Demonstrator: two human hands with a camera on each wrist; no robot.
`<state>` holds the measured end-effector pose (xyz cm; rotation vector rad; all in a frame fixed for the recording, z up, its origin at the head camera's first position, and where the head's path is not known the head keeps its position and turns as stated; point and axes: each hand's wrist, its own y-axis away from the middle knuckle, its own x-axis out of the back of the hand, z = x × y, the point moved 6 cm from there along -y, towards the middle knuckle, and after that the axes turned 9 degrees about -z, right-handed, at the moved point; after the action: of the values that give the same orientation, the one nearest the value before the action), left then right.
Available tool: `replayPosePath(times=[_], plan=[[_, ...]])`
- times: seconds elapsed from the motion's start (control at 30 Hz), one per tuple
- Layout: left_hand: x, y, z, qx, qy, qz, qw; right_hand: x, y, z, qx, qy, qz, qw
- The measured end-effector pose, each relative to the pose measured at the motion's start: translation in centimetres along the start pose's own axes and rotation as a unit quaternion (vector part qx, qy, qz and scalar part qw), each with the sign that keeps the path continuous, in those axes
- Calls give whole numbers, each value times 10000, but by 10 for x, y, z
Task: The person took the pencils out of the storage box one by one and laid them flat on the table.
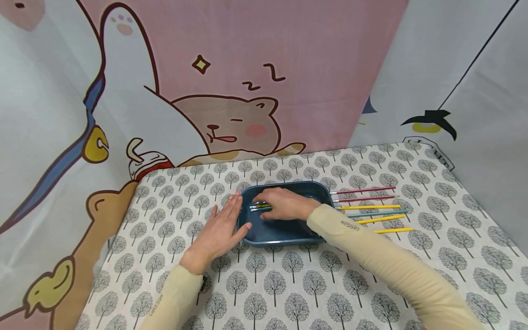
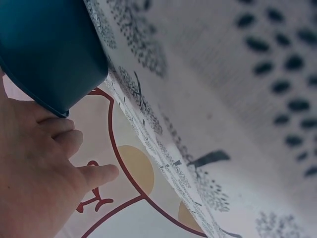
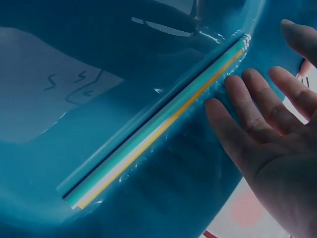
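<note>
Room between sleeves (image 1: 396,270), front of tray (image 1: 284,242); pencils (image 1: 370,207) obstruct right side

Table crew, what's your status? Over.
Left hand at left end of glossy blue rectangular tray. Right hand inside, near slim green and yellow pencils. No obstruction visible.

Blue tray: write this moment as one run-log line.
blue tray: on tree-print cloth, holding pencils | left hand: at tray's left rim | right hand: over tray, near pencils | loose pencils: on cloth, right of tray

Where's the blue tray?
In the head view, the blue tray sits near the middle on the tree-print cloth, with the left hand at its left end and pencils to its right.
</note>
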<state>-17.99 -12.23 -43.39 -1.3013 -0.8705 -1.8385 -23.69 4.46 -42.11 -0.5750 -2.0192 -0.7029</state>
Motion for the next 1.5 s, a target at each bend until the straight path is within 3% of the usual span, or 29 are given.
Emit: replayPosePath(times=[1.5], plan=[[-1,1,1,-39,-39,137,9999,-13,-1,6,-71,179,-13,9998]])
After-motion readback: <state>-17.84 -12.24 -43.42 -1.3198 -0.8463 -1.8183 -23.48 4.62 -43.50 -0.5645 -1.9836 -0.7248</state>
